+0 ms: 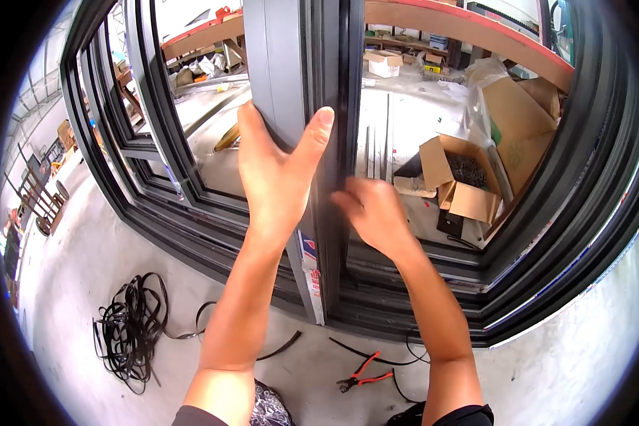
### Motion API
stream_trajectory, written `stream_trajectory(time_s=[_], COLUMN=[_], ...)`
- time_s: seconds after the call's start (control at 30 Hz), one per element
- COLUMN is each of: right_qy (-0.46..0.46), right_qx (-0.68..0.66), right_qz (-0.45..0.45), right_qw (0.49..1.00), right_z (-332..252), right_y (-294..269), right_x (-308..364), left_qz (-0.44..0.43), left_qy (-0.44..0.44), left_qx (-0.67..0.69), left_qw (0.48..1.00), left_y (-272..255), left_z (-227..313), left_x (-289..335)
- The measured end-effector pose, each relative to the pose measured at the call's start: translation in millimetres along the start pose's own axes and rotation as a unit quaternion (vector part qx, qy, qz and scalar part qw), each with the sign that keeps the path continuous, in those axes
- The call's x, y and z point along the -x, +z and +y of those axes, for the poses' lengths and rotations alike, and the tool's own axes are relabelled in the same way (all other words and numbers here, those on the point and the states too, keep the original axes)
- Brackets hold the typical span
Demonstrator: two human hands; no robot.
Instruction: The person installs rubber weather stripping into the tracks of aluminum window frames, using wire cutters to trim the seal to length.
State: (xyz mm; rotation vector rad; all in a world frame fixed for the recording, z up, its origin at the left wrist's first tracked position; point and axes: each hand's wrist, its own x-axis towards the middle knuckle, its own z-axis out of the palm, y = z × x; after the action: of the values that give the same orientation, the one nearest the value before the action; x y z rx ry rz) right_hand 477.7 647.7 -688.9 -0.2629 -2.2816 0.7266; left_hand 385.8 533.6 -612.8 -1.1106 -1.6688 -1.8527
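Observation:
A dark grey metal window frame [275,57] stands upright before me, its thick middle post between my arms. My left hand [273,167] grips this post, with the thumb across its front and the fingers going round the left side, partly hidden. Against the post's right side, a little lower, is my right hand [376,216]. Its fingers are curled together and blurred at the tips; whatever they pinch is too small to make out. Below, on the floor, lie pliers with red handles [366,373] and short lengths of black strip [280,346].
A tangled heap of black strip [130,334] lies on the concrete floor at the left. Behind the frame, an open cardboard box [468,170] holds many small dark pieces. A hand truck [46,202] stands far left. A red-edged bench [468,32] crosses the back.

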Motion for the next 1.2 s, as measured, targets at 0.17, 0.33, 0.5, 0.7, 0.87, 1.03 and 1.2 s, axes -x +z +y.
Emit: stream_trajectory(time_s=[0.17,0.33,0.5,0.7,0.87,1.03,1.2], right_qy=[-0.022,0.001,-0.003,-0.021,-0.003,0.015,0.071], right_qx=[-0.006,-0.023,-0.001,-0.070,-0.099,-0.177,-0.149], right_qz=[-0.017,-0.037,-0.073,0.097,0.195,0.200,0.099], right_qw=[1.000,0.999,0.997,0.993,0.976,0.964,0.981], right_z=[13,25,21,-8,-42,-35,6], right_y=[7,16,9,-16,-39,-29,27], right_x=[13,22,19,-30,-75,-78,27], left_qz=[-0.036,-0.022,0.006,0.017,0.026,0.044,0.055], left_qy=[-0.004,0.070,0.079,0.065,0.062,0.090,0.093], left_qx=[0.079,0.025,0.012,0.006,0.001,-0.007,0.061], left_qw=[0.996,0.997,0.997,0.998,0.998,0.995,0.992], left_y=[-5,-7,-4,-2,-2,-1,1], left_z=[-11,-24,-26,-23,-22,-22,-29], left_x=[2,2,2,4,4,6,6])
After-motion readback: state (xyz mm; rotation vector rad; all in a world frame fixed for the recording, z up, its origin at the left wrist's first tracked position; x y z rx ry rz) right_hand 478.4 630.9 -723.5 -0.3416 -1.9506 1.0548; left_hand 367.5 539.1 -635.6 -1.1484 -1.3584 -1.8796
